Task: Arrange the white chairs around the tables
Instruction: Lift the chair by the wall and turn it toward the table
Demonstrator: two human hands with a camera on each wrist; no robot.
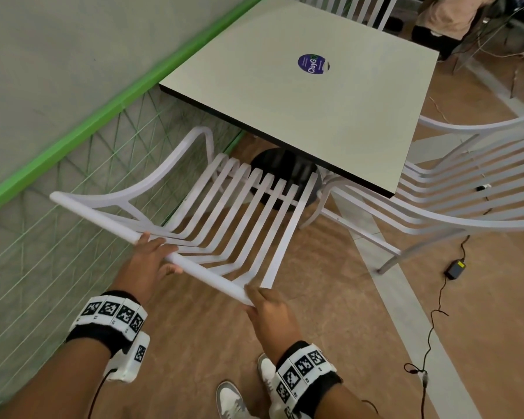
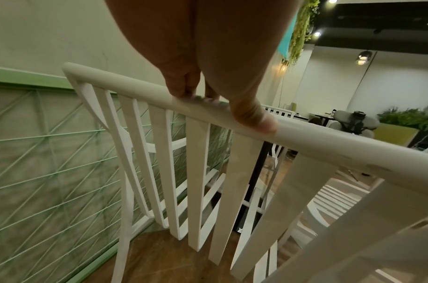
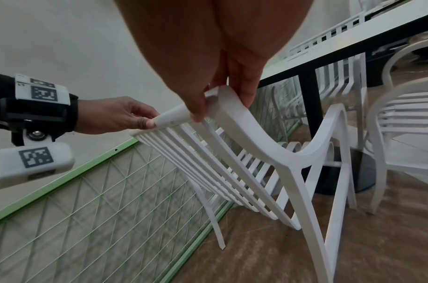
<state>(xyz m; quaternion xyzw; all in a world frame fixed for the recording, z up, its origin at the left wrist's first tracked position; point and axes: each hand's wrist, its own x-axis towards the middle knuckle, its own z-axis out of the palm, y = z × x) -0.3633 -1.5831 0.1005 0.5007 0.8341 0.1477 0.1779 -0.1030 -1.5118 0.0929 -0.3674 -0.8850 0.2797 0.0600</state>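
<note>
A white slatted chair (image 1: 224,207) stands in front of me, its seat partly under the near edge of the square table (image 1: 285,101). My left hand (image 1: 152,255) grips the round top rail (image 2: 135,92) of the backrest, fingers curled over it and thumb along it. My right hand (image 1: 263,300) grips the rail's right end, where it bends into the side frame (image 3: 222,99). In the right wrist view my left hand (image 3: 125,116) pinches the same rail further along. A second white chair (image 1: 454,189) stands at the table's right side.
A wall with a green rail and green string lattice (image 1: 58,237) runs close on the left. A black table base (image 1: 285,173) sits under the table. A third white chair (image 1: 360,7) is at the far side. A black adapter (image 1: 456,269) and cable lie on the floor at right.
</note>
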